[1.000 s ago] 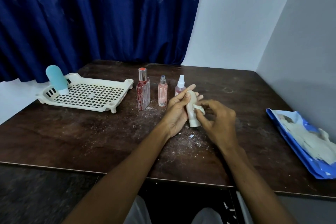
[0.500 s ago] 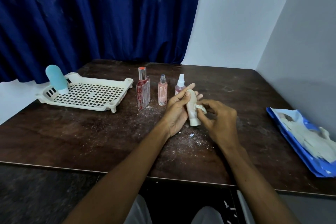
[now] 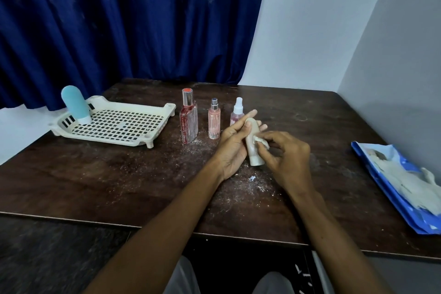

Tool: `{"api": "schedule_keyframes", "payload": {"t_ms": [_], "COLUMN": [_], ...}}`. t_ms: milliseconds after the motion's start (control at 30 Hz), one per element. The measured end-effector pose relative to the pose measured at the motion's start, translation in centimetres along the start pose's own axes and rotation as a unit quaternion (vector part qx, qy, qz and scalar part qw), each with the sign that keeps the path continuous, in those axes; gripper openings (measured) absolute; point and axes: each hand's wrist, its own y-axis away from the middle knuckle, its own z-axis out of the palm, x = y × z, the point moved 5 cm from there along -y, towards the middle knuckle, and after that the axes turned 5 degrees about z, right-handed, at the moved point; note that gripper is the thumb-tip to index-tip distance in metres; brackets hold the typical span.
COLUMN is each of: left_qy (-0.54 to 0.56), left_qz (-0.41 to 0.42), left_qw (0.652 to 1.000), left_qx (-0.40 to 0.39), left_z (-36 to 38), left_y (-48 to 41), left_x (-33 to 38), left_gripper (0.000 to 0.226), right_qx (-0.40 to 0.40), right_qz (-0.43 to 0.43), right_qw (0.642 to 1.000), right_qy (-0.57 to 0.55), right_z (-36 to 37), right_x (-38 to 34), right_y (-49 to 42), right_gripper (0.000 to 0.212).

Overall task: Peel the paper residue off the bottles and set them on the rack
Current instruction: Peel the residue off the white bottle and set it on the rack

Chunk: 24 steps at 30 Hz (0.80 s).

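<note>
While left hand (image 3: 232, 144) fingers grip the beige bottle (image 3: 253, 144) mid-worktop, right hand (image 3: 287, 157) fingers pinch a paper scrap (image 3: 261, 141) on it. Three spray bottles (image 3: 213, 118) stand at 11 o'clock; rack (image 3: 114, 137) at 10 w/ blue bottle (image 3: 75, 104) inside.

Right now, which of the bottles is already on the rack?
Only the blue bottle, standing at the white rack's left end. Three pinkish bottles stand on the table; the beige one is in hand.

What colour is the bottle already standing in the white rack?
Light blue with a white cap at its base, standing cap-down in the rack's far left corner: the blue bottle, head view.
</note>
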Motion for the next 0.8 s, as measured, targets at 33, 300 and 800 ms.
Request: {"api": "schedule_keyframes", "payload": {"t_ms": [33,300,800], "left_qy": [-0.001,-0.015,-0.036], "left_qz": [-0.001,0.004,0.021], "left_qw": [1.000,1.000,0.999], "left_qx": [0.000,0.000,-0.009], "left_z": [-0.04,-0.13,-0.18], "left_y": [0.00,0.00,-0.12], "left_x": [-0.04,-0.06,-0.20], "left_gripper": [0.038,0.040,0.037], "right_qx": [-0.008,0.004,-0.033], "right_qz": [-0.010,-0.002,-0.025], "right_qw": [1.000,1.000,0.999], "right_qy": [-0.004,0.010,0.021], "right_z": [0.07,-0.20,-0.11], "right_x": [-0.21,-0.13,-0.54], "right_y": [0.09,0.02,0.30], "right_gripper": [0.018,0.017,0.019]}}
